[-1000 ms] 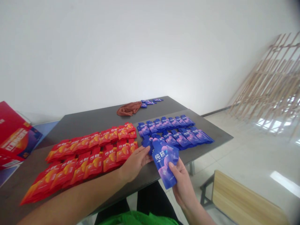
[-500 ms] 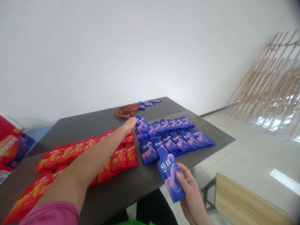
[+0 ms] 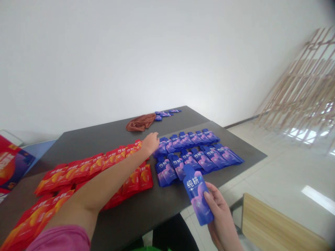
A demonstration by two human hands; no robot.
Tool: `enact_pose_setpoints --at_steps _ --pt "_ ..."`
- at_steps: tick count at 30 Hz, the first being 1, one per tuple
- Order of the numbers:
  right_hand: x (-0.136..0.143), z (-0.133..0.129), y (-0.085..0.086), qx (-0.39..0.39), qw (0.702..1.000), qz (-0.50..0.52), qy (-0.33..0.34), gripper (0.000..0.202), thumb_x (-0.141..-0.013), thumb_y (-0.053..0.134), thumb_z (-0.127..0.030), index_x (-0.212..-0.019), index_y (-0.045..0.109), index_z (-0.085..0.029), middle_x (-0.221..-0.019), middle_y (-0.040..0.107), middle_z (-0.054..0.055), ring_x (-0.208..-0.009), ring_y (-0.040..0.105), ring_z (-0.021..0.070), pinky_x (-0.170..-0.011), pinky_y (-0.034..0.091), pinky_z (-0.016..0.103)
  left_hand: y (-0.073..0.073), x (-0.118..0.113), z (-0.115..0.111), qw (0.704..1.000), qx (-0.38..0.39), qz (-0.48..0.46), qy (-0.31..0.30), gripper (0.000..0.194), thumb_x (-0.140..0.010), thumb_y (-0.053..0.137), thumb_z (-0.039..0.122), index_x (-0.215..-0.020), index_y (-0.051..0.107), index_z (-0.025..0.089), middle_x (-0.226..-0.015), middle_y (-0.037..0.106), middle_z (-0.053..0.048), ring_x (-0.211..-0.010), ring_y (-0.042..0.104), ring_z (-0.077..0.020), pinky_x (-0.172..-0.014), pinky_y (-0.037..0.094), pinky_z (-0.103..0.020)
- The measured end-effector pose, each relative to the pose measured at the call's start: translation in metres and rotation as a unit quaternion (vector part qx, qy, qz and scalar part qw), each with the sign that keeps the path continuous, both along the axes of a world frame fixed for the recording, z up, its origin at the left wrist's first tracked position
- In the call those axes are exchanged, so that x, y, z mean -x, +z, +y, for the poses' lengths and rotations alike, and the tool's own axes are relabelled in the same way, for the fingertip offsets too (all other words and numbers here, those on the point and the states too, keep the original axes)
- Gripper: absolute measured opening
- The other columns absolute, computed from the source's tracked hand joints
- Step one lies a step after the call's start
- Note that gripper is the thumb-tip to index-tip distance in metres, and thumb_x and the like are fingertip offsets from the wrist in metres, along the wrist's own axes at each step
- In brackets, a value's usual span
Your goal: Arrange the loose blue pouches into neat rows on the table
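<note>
My right hand [image 3: 222,212] pinches a blue-purple pouch [image 3: 198,195] by its right edge, its printed face up and neck pointing away, above the table's front edge. My left hand [image 3: 152,142] is at the left end of the back row of blue pouches [image 3: 185,139], its fingertips slightly apart and nothing seen between them. A front row of overlapping blue pouches [image 3: 204,159] lies nearer me. Red pouches [image 3: 98,164] lie in two rows on the left, partly hidden under my left arm.
The dark table [image 3: 104,134] carries a brown cloth [image 3: 141,122] and a few loose blue pouches [image 3: 164,114] at the back. At far left stands a red box [image 3: 10,164]. A wooden seat [image 3: 277,223] is at lower right; wooden racks [image 3: 309,83] lean by the wall.
The pouch that my left hand held up has come down onto the left end of the back row, and that hand has lowered beside it. My right hand still holds its pouch.
</note>
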State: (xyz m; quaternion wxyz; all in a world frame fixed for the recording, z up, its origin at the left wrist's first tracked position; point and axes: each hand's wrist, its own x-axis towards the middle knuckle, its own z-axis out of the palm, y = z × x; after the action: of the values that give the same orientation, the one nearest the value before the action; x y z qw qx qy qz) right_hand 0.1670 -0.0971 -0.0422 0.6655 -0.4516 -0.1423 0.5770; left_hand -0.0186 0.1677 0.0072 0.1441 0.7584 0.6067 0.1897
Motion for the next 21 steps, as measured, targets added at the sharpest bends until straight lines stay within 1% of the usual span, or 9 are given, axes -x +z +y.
enact_pose_setpoints --at_steps 2,5,7,9,10,13,15,17,21 --pt "-0.001 0.004 0.002 -0.004 0.999 -0.019 -0.028 0.048 -0.068 0.079 -0.039 -0.108 0.059 -0.023 -0.091 0.068 0.002 -0.069 0.062 0.0135 -0.061 0.051 0.025 0.010 -0.010 -0.036 0.998 0.003 -0.024 -0.053 0.031 -0.095 0.039 0.030 -0.109 0.061 0.013 -0.109 0.066 -0.012 -0.109 0.058 -0.0223 -0.097 0.042 -0.035" --pt "0.000 0.012 0.005 -0.016 0.996 -0.062 -0.059 0.045 -0.071 0.077 -0.038 -0.110 0.059 -0.025 -0.093 0.067 0.000 -0.075 0.062 0.0114 -0.066 0.050 0.022 0.017 -0.024 -0.103 0.984 0.054 -0.063 -0.160 0.042 -0.097 0.031 0.041 -0.087 0.066 0.020 -0.085 0.070 -0.001 -0.082 0.065 -0.0140 -0.076 0.048 -0.023" --pt "0.003 0.018 0.005 -0.028 0.994 -0.096 -0.051 0.045 -0.073 0.075 -0.040 -0.112 0.059 -0.025 -0.095 0.067 0.001 -0.079 0.062 0.0127 -0.069 0.050 0.024 0.018 -0.031 -0.143 0.950 0.143 -0.136 -0.243 0.042 -0.096 0.033 0.041 -0.079 0.063 0.018 -0.075 0.068 0.000 -0.070 0.063 -0.0118 -0.067 0.047 -0.022" --pt "0.006 0.022 0.005 -0.041 0.990 -0.132 -0.033 0.046 -0.075 0.072 -0.042 -0.115 0.057 -0.025 -0.095 0.067 0.002 -0.081 0.062 0.0149 -0.070 0.050 0.026 0.018 -0.034 -0.165 0.921 0.206 -0.203 -0.260 0.034 -0.092 0.041 0.038 -0.073 0.059 0.017 -0.067 0.062 0.001 -0.063 0.059 -0.0116 -0.061 0.045 -0.022" --pt "0.007 0.024 0.003 -0.047 0.987 -0.154 -0.029 0.045 -0.076 0.070 -0.043 -0.115 0.057 -0.024 -0.094 0.066 0.002 -0.081 0.062 0.0155 -0.070 0.050 0.027 0.019 -0.034 -0.168 0.912 0.224 -0.230 -0.255 0.031 -0.091 0.044 0.037 -0.070 0.057 0.017 -0.064 0.060 0.001 -0.061 0.057 -0.0116 -0.060 0.044 -0.023" --pt "0.008 0.027 -0.002 -0.069 0.971 -0.222 -0.048 0.042 -0.081 0.065 -0.043 -0.117 0.055 -0.023 -0.095 0.064 0.003 -0.081 0.061 0.0156 -0.074 0.050 0.029 0.024 -0.029 -0.142 0.923 0.206 -0.273 -0.177 0.032 -0.087 0.049 0.040 -0.065 0.053 0.017 -0.058 0.055 0.003 -0.058 0.054 -0.0117 -0.060 0.043 -0.024" --pt "0.009 0.027 -0.007 -0.083 0.960 -0.258 -0.066 0.040 -0.083 0.063 -0.043 -0.116 0.054 -0.023 -0.097 0.063 0.004 -0.081 0.061 0.0150 -0.077 0.050 0.031 0.029 -0.025 -0.105 0.936 0.171 -0.286 -0.110 0.031 -0.088 0.049 0.039 -0.066 0.054 0.017 -0.060 0.056 0.002 -0.060 0.054 -0.0119 -0.060 0.042 -0.024" --pt "0.009 0.026 -0.011 -0.086 0.954 -0.281 -0.065 0.036 -0.085 0.060 -0.044 -0.113 0.054 -0.022 -0.098 0.063 0.004 -0.079 0.060 0.0145 -0.078 0.050 0.032 0.032 -0.022 -0.063 0.941 0.161 -0.289 -0.072 0.029 -0.093 0.041 0.034 -0.075 0.055 0.016 -0.068 0.058 0.001 -0.064 0.055 -0.0106 -0.063 0.044 -0.023" --pt "0.012 0.023 -0.013 -0.072 0.946 -0.314 -0.035 0.031 -0.086 0.057 -0.046 -0.105 0.057 -0.021 -0.092 0.063 0.004 -0.078 0.059 0.0145 -0.076 0.049 0.031 0.024 -0.021 -0.001 0.949 0.224 -0.219 -0.027 0.025 -0.093 0.048 0.035 -0.093 0.060 0.013 -0.084 0.062 -0.003 -0.070 0.059 -0.0118 -0.065 0.050 -0.028"
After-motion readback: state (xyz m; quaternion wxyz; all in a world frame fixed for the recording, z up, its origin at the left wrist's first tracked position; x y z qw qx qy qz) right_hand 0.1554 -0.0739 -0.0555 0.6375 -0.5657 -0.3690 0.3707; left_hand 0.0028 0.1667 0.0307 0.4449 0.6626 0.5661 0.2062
